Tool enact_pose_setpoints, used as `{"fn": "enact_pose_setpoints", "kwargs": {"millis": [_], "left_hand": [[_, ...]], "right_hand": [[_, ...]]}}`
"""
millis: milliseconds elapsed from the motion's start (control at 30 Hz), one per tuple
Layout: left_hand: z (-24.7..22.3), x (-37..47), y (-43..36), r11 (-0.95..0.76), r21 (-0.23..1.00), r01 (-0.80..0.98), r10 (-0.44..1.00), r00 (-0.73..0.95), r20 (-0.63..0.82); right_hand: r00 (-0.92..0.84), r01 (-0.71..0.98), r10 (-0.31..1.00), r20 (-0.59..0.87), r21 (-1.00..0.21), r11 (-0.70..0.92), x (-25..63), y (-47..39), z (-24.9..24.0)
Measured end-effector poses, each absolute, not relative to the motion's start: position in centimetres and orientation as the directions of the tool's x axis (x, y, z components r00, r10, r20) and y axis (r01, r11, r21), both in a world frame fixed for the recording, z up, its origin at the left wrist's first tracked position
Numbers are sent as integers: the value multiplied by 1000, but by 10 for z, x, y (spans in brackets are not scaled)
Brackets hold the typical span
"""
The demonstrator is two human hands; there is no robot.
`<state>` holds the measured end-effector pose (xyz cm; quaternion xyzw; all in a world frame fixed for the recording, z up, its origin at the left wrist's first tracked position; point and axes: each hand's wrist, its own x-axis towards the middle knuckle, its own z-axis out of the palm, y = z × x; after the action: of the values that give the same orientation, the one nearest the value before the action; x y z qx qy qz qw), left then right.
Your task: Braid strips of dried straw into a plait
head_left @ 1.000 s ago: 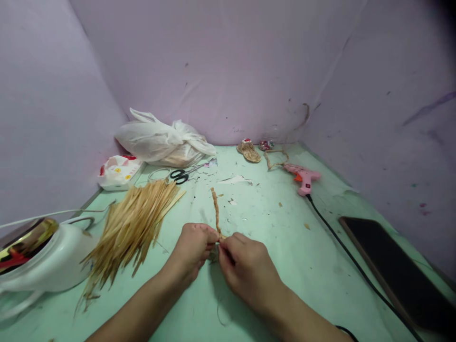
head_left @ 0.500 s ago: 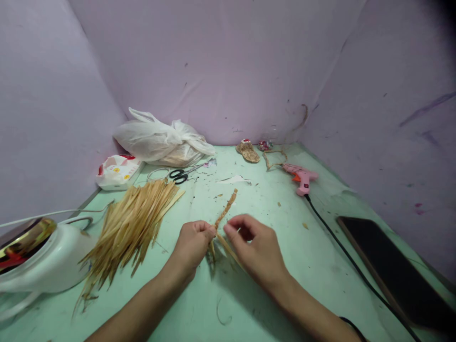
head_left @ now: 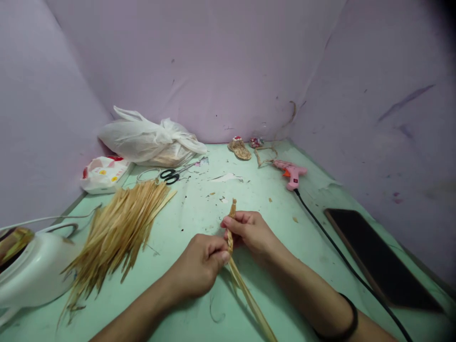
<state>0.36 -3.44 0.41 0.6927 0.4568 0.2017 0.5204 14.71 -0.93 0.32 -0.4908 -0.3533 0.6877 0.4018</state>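
Between my hands stands a short tan braid of dried plant strips, its knotted tip pointing away from me. My left hand pinches it low down, where the plaiting ends. Higher up, my right hand grips the same braid between thumb and fingers. Loose strips trail from under my left thumb toward the near edge of the view. To the left lies a large bundle of dried strips, touched by neither hand.
A pink glue gun with a black cord lies to the right, near a dark phone. Behind are black-handled scissors, a white plastic bag and a small woven slipper. A white pot-like vessel stands at left.
My right hand has moved from beside the strips up onto the braid and closed on it. My left hand has shifted down and right. The whole view has turned slightly right.
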Motion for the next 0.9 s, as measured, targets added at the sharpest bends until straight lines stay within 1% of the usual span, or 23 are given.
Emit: {"fn": "enact_pose_setpoints", "kwargs": {"millis": [100,167,200,267,300,367,400,433,467,533,600,700,800,833,900], "left_hand": [[8,2,-39,-201,894,401,777,620,-103],[10,2,-41,-250,881,401,772,632,-69],[10,3,-40,-241,882,406,787,614,-67],[9,4,-38,-151,898,413,858,507,-88],[9,4,-36,-81,911,404,897,429,-110],[9,3,-30,58,936,346,942,291,-166],[9,1,-28,105,944,312,950,250,-188],[10,0,-25,133,949,287,953,227,-202],[10,-2,-24,146,950,276,952,223,-211],[11,-4,-22,151,945,289,950,224,-220],[11,-4,-22,167,935,313,945,221,-242],[9,-1,-23,204,926,316,935,216,-280],[6,0,-23,253,915,313,929,185,-320],[4,0,-22,265,914,306,929,174,-327],[3,-2,-20,278,921,274,928,172,-331]], "right_hand": [[-316,-226,860,-400,-849,-477,147,-10,-1],[-324,-247,852,-412,-832,-496,147,-10,-4],[-302,-266,859,-414,-828,-493,146,-10,-4],[-278,-314,871,-406,-818,-482,145,-11,-3],[-299,-342,866,-401,-802,-489,145,-12,-1],[-427,-369,819,-382,-754,-544,144,-15,4],[-496,-353,785,-372,-740,-573,143,-17,7],[-533,-316,763,-365,-751,-580,142,-18,10],[-532,-265,764,-364,-786,-559,142,-20,11],[-466,-127,811,-353,-881,-456,141,-22,10],[-421,-21,847,-326,-930,-368,139,-21,5],[-424,84,847,-320,-945,-315,137,-21,-2],[-331,220,899,-287,-950,-223,134,-23,-4],[-304,236,916,-261,-952,-193,134,-23,-4],[-282,209,932,-226,-963,-170,132,-24,-4]]}}
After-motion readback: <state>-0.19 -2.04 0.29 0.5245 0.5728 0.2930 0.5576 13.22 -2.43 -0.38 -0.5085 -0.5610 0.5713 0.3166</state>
